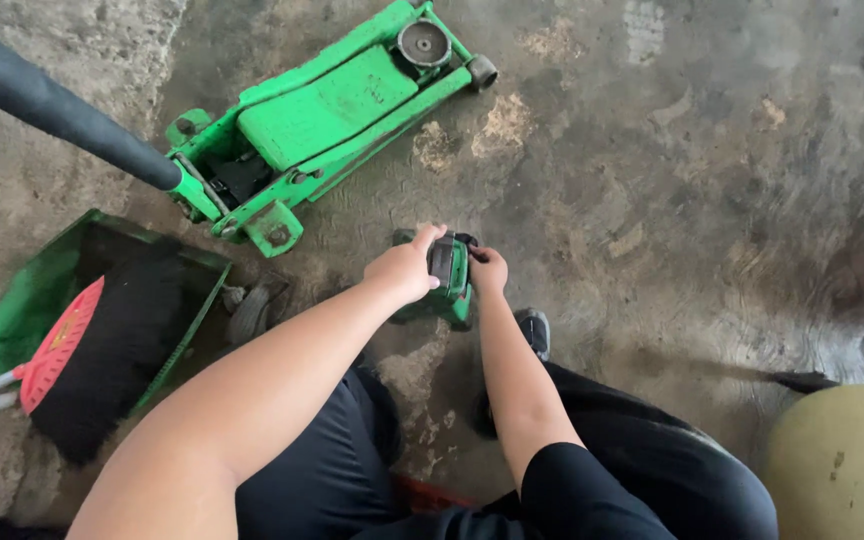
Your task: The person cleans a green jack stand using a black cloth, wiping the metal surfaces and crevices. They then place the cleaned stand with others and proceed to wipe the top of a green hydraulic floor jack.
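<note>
Gripping green power tool (449, 283) | left hand (407, 268) closed (top) | right hand (489, 270) pinching

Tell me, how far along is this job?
Early, by the look of it. Already laid out: a green floor jack on the concrete, and a broom in a green dustpan. In hand: both hands, left and right, grip a small green tool. The jack lies flat, lifting nothing.

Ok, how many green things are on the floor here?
3: the floor jack at top, the dustpan at left under a brush, and the power tool both hands hold. More may be hidden.
</note>
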